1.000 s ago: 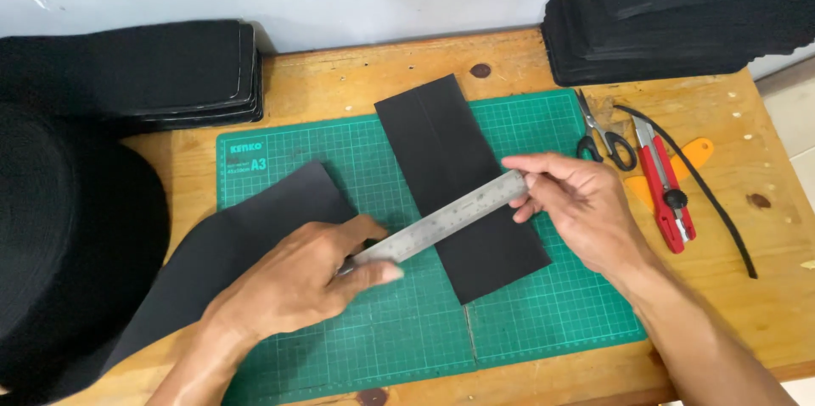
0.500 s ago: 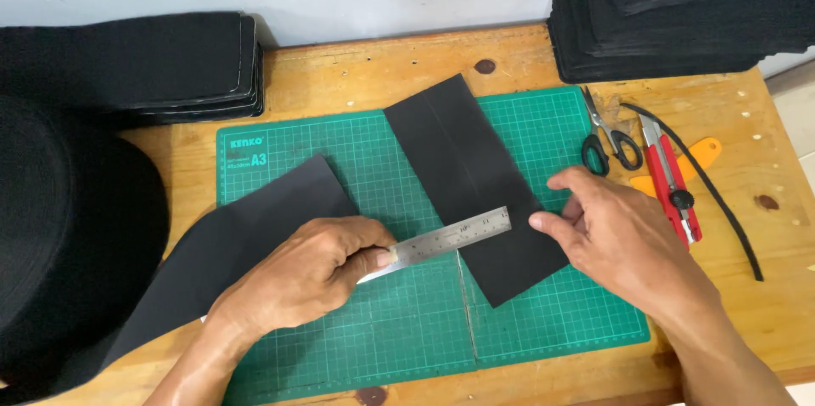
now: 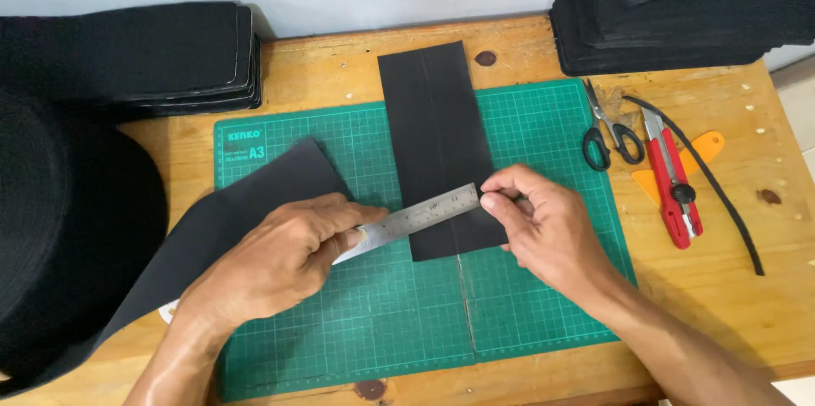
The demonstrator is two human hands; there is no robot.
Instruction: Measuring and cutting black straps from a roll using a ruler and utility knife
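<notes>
A black rectangular sheet (image 3: 435,130) lies upright across the green cutting mat (image 3: 543,304), its top edge over the bare wood. A steel ruler (image 3: 416,219) lies slanted across the sheet's lower part. My left hand (image 3: 280,257) grips the ruler's left end. My right hand (image 3: 543,228) pinches the ruler's right end, resting on the sheet's lower right corner. A wide black strip (image 3: 229,219) runs from a big black roll (image 3: 59,228) onto the mat's left side, under my left forearm.
Scissors (image 3: 607,130), a red utility knife (image 3: 675,181), an orange tool (image 3: 679,168) and a thin black cord (image 3: 722,194) lie right of the mat. Stacks of black pieces stand at back left (image 3: 161,58) and back right (image 3: 679,7). The wooden table (image 3: 340,75) meets a white wall.
The black sheet turned from slanted to upright and slid away from me. The ruler shifted left and down the sheet; my right hand returned to the ruler's right end.
</notes>
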